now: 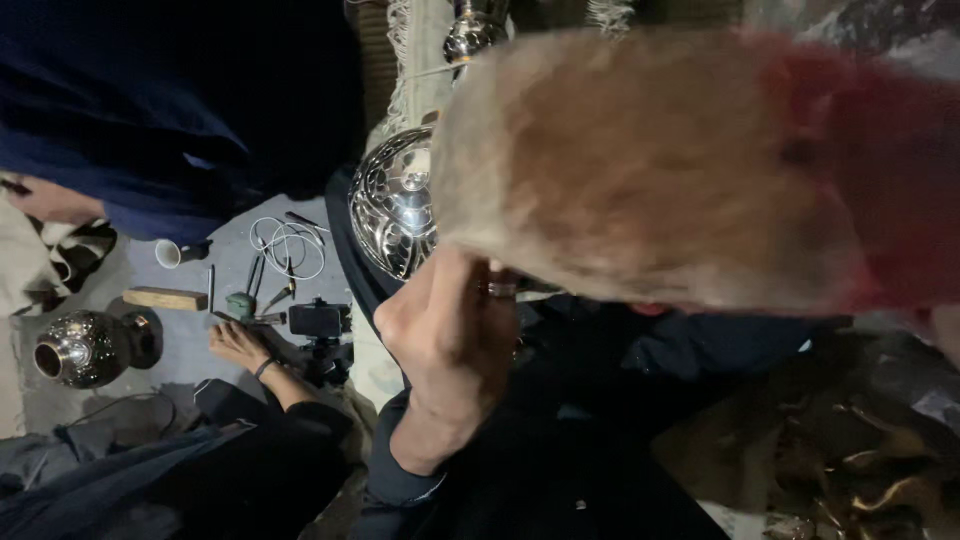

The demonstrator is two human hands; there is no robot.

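A large blurred hand (650, 170) looms spread above, hiding part of the engraved silver vessel (395, 205), against whose lower edge the ringed hand (450, 330) presses, fingers curled; which is left or right I cannot tell.

A polished silver metal vessel (392, 205), rounded and embossed with raised curling ornament, is seen tipped on its side in the middle of the view, its domed surface turned toward the camera. Bright highlights are reflected across the curved wall. Only the left part of the body is shown; the rest is hidden behind a large blurred shape very close to the lens. The lower edge is met by the fingers of the left hand (450, 330), which appears to be pressed against it, though the contact is partly hidden.
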